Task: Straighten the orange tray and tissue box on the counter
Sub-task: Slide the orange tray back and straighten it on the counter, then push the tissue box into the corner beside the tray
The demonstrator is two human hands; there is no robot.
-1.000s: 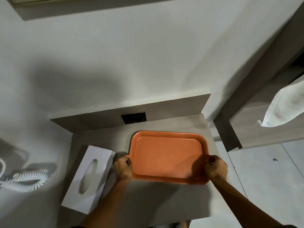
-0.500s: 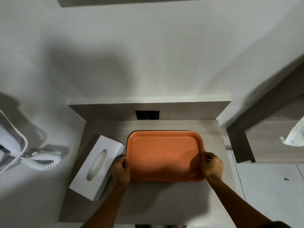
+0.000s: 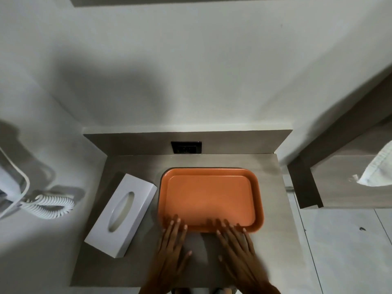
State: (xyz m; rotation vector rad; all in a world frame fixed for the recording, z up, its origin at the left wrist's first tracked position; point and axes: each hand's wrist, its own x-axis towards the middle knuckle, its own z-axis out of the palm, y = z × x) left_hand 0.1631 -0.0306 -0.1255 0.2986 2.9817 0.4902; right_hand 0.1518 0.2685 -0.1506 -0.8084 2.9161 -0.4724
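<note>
Where the counter (image 3: 131, 270) meets the wall, you have these items before you.

Item one: orange tray (image 3: 210, 198). It lies flat on the right half of the counter, its long sides running left to right and square with the counter's far edge. It holds nothing but your fingertips.

Item two: tissue box (image 3: 122, 215). White, with an oval slot on top, it sits left of the tray and is turned at an angle, its far end leaning toward the tray and its near end swung out to the left. Its far right corner is just beside the tray's left rim; you cannot tell whether they touch.

Item three: your left hand (image 3: 172, 244). It lies flat and spread, palm down on the counter, fingertips over the tray's near rim close to its left corner. It grips nothing.

Item four: your right hand (image 3: 235, 245). Also flat and spread, palm down, its fingertips reach over the near rim toward the tray's right side. It grips nothing. The two hands are side by side with a gap of bare counter between them.

Item five: black wall socket (image 3: 186, 147), set in the low upstand beyond the tray.

Item six: white coiled cord (image 3: 49, 205), on the wall to the left of the counter.

Item seven: white towel (image 3: 379, 166), hanging at the far right edge of your view.
</note>
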